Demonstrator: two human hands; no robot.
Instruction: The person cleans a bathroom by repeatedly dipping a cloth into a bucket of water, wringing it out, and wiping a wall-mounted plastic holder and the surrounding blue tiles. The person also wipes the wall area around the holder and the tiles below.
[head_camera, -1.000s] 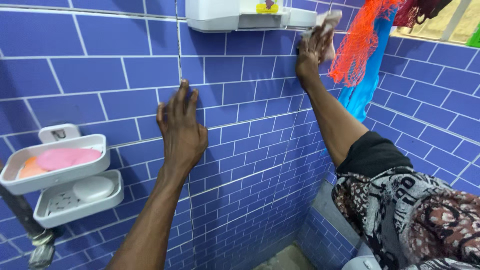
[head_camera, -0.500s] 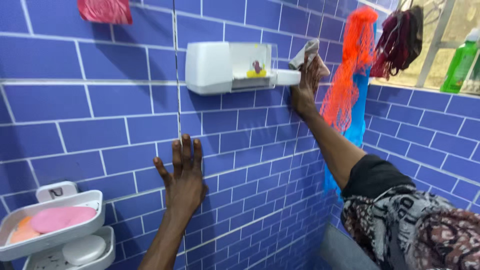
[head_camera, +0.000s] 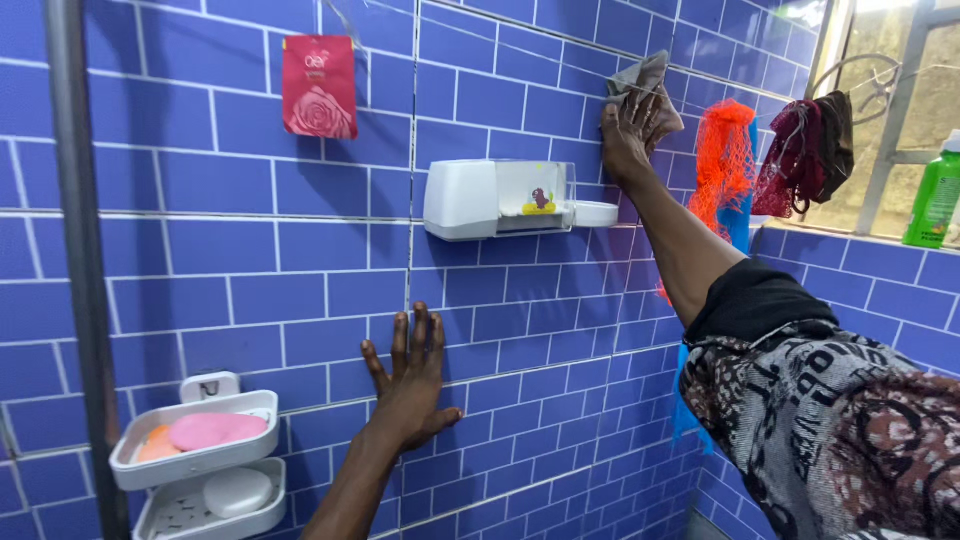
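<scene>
My left hand (head_camera: 412, 378) lies flat on the blue tiled wall (head_camera: 250, 250), fingers spread and pointing up, holding nothing. My right hand (head_camera: 629, 130) is raised high against the wall, above and to the right of a white wall-mounted holder (head_camera: 495, 199). It presses a crumpled grey cloth (head_camera: 647, 85) to the tiles. My right arm stretches up from a patterned sleeve at the lower right.
A two-tier white soap dish (head_camera: 200, 470) with pink, orange and white soaps hangs at the lower left. A grey pipe (head_camera: 82, 250) runs vertically at the left. A red sachet (head_camera: 319, 86), orange net (head_camera: 722, 160), dark net (head_camera: 805, 150) and green bottle (head_camera: 936, 200) are near the window.
My right hand with the cloth has moved up from beside the white holder to the tiles above it. The view has tilted upward and shifted left. My left hand stays flat on the wall.
</scene>
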